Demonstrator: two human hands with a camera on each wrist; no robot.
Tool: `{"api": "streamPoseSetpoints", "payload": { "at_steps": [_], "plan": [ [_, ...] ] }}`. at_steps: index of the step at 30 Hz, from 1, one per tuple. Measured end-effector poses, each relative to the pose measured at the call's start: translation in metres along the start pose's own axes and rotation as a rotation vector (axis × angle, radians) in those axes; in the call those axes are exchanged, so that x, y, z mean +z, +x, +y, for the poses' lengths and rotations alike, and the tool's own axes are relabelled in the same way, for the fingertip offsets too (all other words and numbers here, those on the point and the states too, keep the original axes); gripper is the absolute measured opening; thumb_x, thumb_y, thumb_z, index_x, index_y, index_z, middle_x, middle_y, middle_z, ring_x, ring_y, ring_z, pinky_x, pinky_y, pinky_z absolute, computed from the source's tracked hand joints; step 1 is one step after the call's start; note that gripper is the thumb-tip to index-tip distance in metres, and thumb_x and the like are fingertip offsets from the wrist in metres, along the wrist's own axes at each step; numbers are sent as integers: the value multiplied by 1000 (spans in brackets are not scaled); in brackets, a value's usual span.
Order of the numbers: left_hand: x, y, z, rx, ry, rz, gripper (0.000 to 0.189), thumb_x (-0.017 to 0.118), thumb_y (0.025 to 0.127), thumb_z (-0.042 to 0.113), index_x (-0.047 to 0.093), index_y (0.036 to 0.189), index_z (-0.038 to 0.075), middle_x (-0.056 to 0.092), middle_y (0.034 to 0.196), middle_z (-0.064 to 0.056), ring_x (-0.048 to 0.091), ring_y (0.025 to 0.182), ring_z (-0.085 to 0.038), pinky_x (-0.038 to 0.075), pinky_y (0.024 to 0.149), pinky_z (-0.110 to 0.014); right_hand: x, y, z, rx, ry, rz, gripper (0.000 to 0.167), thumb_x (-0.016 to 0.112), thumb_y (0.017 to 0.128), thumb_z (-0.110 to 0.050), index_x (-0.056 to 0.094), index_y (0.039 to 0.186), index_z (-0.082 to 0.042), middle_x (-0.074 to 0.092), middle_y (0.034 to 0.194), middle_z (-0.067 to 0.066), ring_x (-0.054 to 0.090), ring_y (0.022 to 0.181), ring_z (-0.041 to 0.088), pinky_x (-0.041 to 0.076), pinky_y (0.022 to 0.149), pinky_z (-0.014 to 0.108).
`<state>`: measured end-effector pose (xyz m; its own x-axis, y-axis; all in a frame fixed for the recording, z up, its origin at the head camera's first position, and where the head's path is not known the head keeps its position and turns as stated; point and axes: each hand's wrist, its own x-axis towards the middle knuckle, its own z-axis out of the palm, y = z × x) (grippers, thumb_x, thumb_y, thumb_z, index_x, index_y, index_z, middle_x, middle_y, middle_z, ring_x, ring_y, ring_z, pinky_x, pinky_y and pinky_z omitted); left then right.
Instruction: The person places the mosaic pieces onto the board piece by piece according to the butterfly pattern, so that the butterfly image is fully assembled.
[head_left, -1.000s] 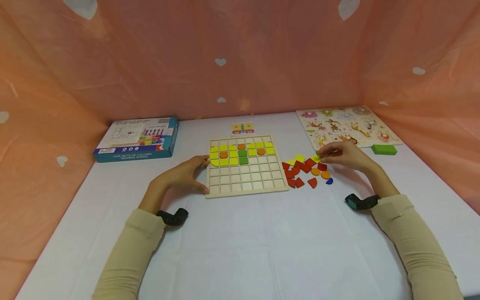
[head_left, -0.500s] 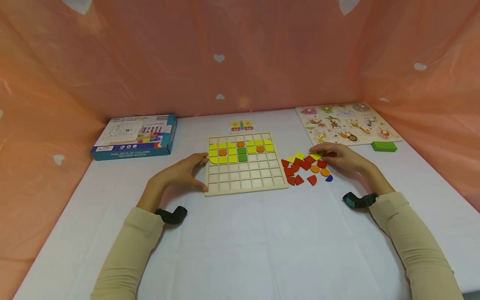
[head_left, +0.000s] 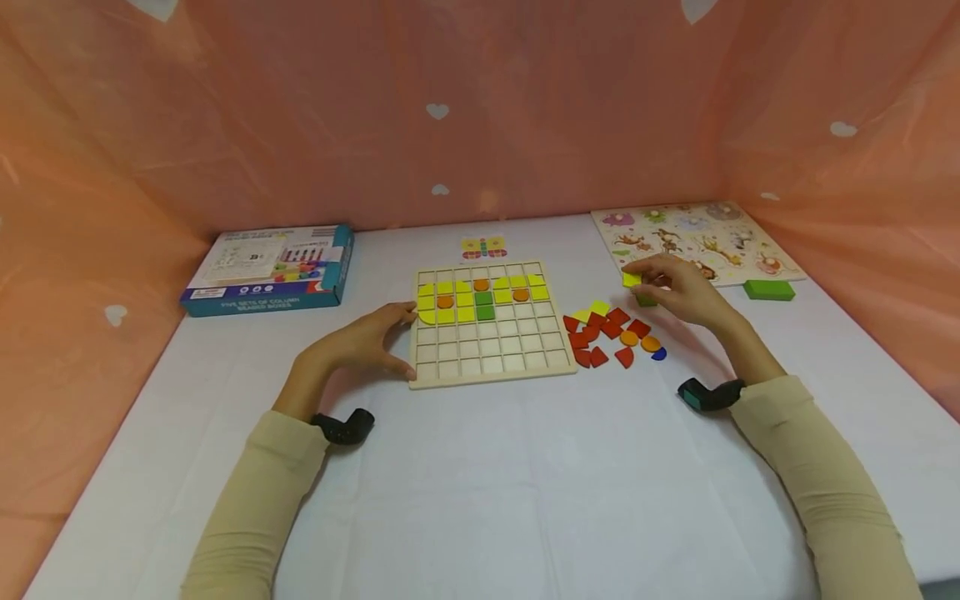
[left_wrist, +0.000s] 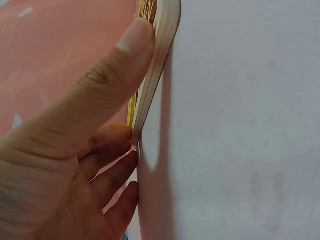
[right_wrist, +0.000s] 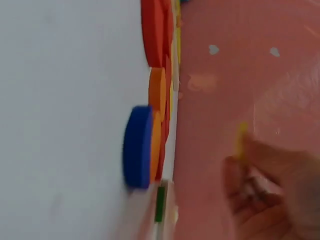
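My left hand [head_left: 366, 342] rests at the left edge of a wooden grid board [head_left: 491, 343], thumb near the lower corner and the other fingers farther up. In the left wrist view the thumb [left_wrist: 102, 75] lies along the board's rim [left_wrist: 159, 65]. Yellow, orange and green tiles fill part of the board's upper rows. Raised above the loose tiles, my right hand [head_left: 686, 292] pinches a yellow tile [head_left: 632, 280] between thumb and fingers; the right wrist view shows this tile [right_wrist: 242, 140] edge-on and blurred. A green piece [head_left: 647, 301] shows just below that hand, partly covered.
Loose red tiles [head_left: 577, 340], orange discs [head_left: 650, 343] and a blue piece [head_left: 659, 354] lie right of the board. Behind stand a small pattern card [head_left: 483, 247], an animal puzzle board [head_left: 720, 229], a green block [head_left: 768, 290] and a flat box [head_left: 266, 271].
My right hand has picked a yellow tile from the loose tiles and lifted it up and away from them. The left hand stays at the board's edge.
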<state>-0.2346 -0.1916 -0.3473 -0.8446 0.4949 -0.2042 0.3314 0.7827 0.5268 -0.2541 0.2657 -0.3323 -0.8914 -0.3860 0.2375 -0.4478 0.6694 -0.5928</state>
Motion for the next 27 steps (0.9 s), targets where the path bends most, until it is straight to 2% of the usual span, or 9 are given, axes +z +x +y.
{"api": "streamPoseSetpoints", "payload": {
  "at_steps": [2,5,10,12,19,27],
  "plan": [
    [0,0,0,3,5,-2,104,83,63,43,31,144,3,24,152,-14,18,140,-31,16,114,-47,7,9,-13,-34,28,69,28,61,89,-5,61,117,2,60,105,16,52,89,24,41,74,8],
    [-1,1,0,8,11,-6,104,83,64,44,31,144,3,23,152,-14,18,140,-31,16,114,-48,24,25,-36,-87,51,92,27,62,89,-6,62,115,3,58,105,17,53,90,24,45,77,13],
    [-1,0,0,1,17,-3,104,83,64,44,30,144,4,24,152,-14,18,141,-31,16,114,-47,58,49,-70,-118,95,-16,27,63,88,-6,62,112,5,57,105,19,55,91,26,51,82,35],
    [-1,0,0,-5,15,0,104,83,64,44,30,144,4,24,152,-14,18,140,-31,16,114,-47,72,58,-79,-131,103,-62,27,65,86,-4,62,111,6,57,105,19,55,89,27,52,81,39],
    [-2,0,0,1,16,5,102,83,64,42,32,143,3,24,152,-15,18,140,-32,15,114,-48,105,75,-82,-178,46,-154,27,69,83,-8,64,107,5,59,92,13,54,81,22,47,73,31],
    [0,1,0,-2,8,5,103,84,64,41,31,143,2,23,152,-15,17,141,-31,15,114,-47,113,73,-79,-149,25,-183,25,70,83,-7,67,106,3,61,101,15,58,89,24,51,80,34]
  ]
}}
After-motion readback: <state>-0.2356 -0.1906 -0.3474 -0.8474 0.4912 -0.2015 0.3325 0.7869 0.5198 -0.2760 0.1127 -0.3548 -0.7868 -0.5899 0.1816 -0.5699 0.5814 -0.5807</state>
